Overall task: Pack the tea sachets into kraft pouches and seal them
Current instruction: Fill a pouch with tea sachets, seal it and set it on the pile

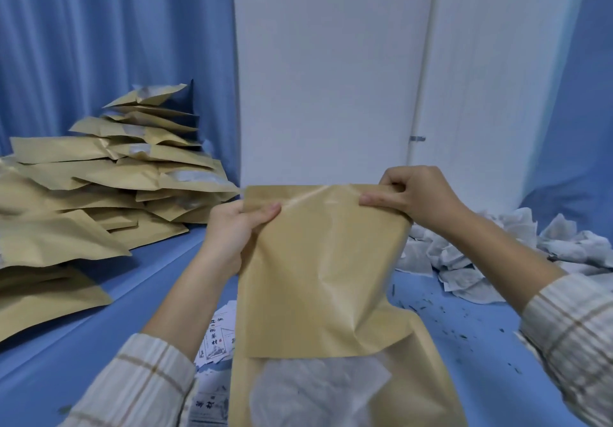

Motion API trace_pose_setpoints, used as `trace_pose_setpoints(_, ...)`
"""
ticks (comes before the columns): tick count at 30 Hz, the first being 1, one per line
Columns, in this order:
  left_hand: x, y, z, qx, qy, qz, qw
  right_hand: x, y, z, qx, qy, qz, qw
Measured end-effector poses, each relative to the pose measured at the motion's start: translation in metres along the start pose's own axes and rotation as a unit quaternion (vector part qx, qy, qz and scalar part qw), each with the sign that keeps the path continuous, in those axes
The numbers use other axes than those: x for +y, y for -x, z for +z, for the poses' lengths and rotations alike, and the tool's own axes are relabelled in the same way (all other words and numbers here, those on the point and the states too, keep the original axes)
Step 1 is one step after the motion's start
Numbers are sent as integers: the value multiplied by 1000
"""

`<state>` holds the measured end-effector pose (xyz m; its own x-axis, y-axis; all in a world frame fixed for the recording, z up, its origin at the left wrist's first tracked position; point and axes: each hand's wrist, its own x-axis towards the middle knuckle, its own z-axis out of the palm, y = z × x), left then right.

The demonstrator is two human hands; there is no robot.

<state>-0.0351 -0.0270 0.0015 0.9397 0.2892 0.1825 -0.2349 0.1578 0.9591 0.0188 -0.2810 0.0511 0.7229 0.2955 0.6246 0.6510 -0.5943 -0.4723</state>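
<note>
I hold a kraft pouch (pixel 318 261) upright in front of me by its top edge. My left hand (pixel 232 227) pinches the top left corner, thumb on the near face. My right hand (pixel 411 194) pinches the top right corner. The pouch's lower part has a clear window (pixel 315 390) with white tea sachets showing behind it. A heap of loose white tea sachets (pixel 497 254) lies on the blue table to the right, partly hidden by my right arm.
A tall pile of filled kraft pouches (pixel 109 181) covers the left of the blue table (pixel 159 280). Printed paper labels (pixel 215 343) lie under the held pouch. Tea crumbs (pixel 464 330) are scattered at the right. A white door (pixel 331 78) and blue curtains stand behind.
</note>
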Motion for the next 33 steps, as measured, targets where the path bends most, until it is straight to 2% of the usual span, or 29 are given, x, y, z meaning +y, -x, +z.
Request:
trace_pose_setpoints(6,-19,0,-4,57,-30,86,994,9,-1,16,-43,-3,21,999)
trace_pose_setpoints(9,-27,1,-4,84,-120,155,977,-1,-12,16,-100,75,3,992)
trace_pose_setpoints(10,-28,2,-2,84,-143,175,970,-9,-15,19,-125,111,-24,986)
trace_pose_setpoints(12,-26,4,4,70,-156,194,966,-29,-23,31,-182,113,-60,975)
trace_pose_setpoints(15,-21,5,9,42,-153,202,966,-48,-30,49,-239,101,-65,963)
trace_pose_setpoints(21,-14,2,0,-3,-126,169,978,-49,-31,53,-189,44,-67,979)
trace_pose_setpoints(26,-15,2,6,40,-151,205,966,-57,-32,52,-214,70,-61,972)
trace_pose_setpoints(33,-16,4,14,48,-189,200,960,-61,-27,56,-159,18,-52,986)
